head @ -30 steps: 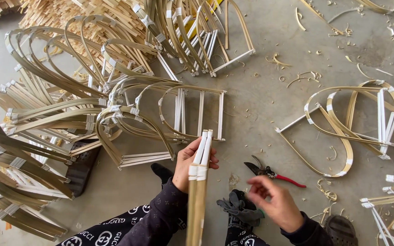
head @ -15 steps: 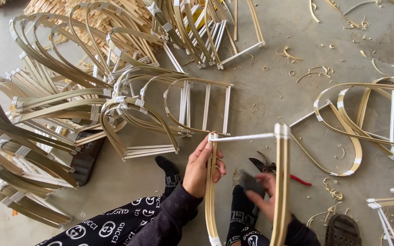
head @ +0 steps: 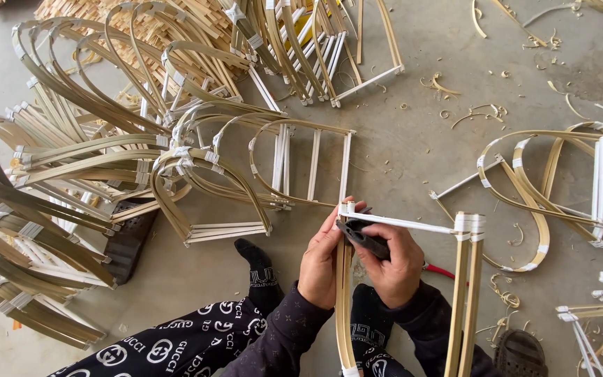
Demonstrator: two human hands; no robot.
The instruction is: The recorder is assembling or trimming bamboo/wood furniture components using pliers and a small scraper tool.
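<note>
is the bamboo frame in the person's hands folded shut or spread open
Spread open. The bamboo frame has its two bent side pieces standing apart, joined by a white-wrapped crossbar. The left hand grips one corner and the right hand holds a dark tool there.

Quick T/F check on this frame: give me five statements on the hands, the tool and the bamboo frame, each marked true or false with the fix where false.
1. The right hand grips a dark cutter. True.
2. The left hand is empty, away from the bamboo frame. False: it holds the frame's left upright near the taped corner.
3. The frame's corners are wrapped in white tape. True.
4. The cutter has blue handles. False: a red handle shows beside the right hand.
5. Finished frames are piled to the left on the floor. True.
</note>
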